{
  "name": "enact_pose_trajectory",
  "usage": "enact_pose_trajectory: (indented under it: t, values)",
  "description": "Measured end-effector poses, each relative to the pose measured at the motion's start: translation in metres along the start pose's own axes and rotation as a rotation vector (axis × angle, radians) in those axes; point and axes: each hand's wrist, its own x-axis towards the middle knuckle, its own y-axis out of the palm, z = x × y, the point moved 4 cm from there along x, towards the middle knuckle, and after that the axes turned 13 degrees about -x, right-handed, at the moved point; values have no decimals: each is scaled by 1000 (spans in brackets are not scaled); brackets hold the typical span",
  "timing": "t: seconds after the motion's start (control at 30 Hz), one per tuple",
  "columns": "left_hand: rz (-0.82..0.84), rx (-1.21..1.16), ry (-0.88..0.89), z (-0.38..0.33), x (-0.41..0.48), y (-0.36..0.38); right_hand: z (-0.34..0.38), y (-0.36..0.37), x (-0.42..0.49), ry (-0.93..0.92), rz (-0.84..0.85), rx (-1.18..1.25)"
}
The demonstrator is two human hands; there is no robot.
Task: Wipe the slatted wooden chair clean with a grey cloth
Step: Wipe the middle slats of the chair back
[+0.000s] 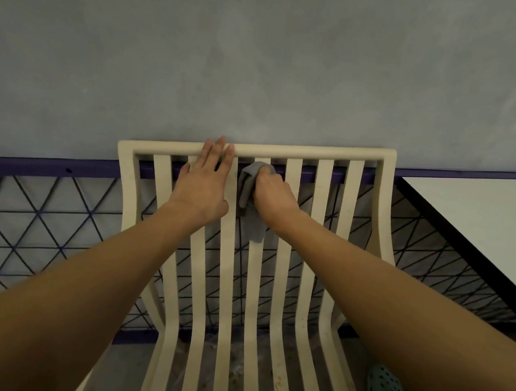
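A cream slatted wooden chair [353,201] fills the middle of the head view, its backrest toward the wall and its seat slats running down to the bottom edge. My left hand [204,183] lies flat on the backrest with straight fingers reaching the top rail. My right hand [273,196] grips a grey cloth [251,192] against a middle slat just below the top rail. A tail of the cloth hangs down below my wrist. Brownish stains show on the seat slats near the bottom.
A grey wall [259,59] rises behind the chair, with a purple-framed triangular wire grid [37,221] at its foot. A white tabletop with a dark edge [475,220] stands at the right. A teal clog [385,390] shows on the floor at the bottom right.
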Motion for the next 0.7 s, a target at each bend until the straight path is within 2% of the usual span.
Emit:
enact_pose_trajectory:
  t: [0.7]
  values:
    - [-104,-30,37,-1,0,10,0,54,-27,51,-19,-45]
